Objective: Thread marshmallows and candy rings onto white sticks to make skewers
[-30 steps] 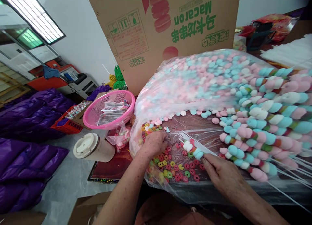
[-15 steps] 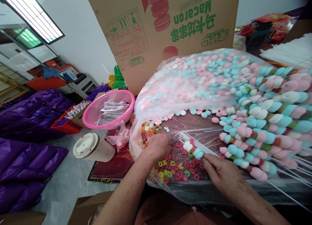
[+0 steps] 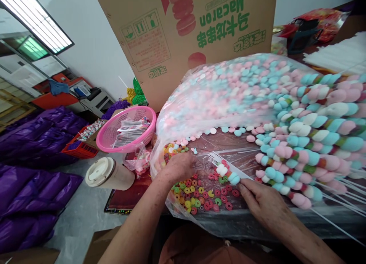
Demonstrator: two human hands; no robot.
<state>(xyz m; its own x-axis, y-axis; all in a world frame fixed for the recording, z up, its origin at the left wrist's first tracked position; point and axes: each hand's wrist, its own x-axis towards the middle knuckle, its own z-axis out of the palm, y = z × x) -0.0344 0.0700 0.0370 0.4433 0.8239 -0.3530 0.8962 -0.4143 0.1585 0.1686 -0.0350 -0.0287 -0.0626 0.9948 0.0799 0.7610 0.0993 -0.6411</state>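
Observation:
My right hand (image 3: 259, 197) pinches a candy skewer (image 3: 233, 178) at its near end, beside blue marshmallow pieces. White pieces and gummy rings sit farther along it, and its tip points up and left. My left hand (image 3: 180, 165) is closed, knuckles up, above loose gummy rings (image 3: 190, 195) on the plastic-covered table. Whatever its fingertips have hold of is hidden. More rings (image 3: 173, 148) lie just beyond that hand. Thin white sticks (image 3: 219, 157) lie between the hands. To the right, finished marshmallow skewers (image 3: 310, 157) are piled up.
A big clear bag of pastel marshmallows (image 3: 228, 88) fills the table's back, before a cardboard box (image 3: 160, 31). At left stand a pink basket (image 3: 107, 142) holding printed slips and a lidded cup (image 3: 121, 176). Purple bags (image 3: 25, 203) lie on the floor.
My left hand has shifted slightly up and left, and its fingers are more tucked in. My right hand keeps the skewer in nearly the same place. The view has moved a little.

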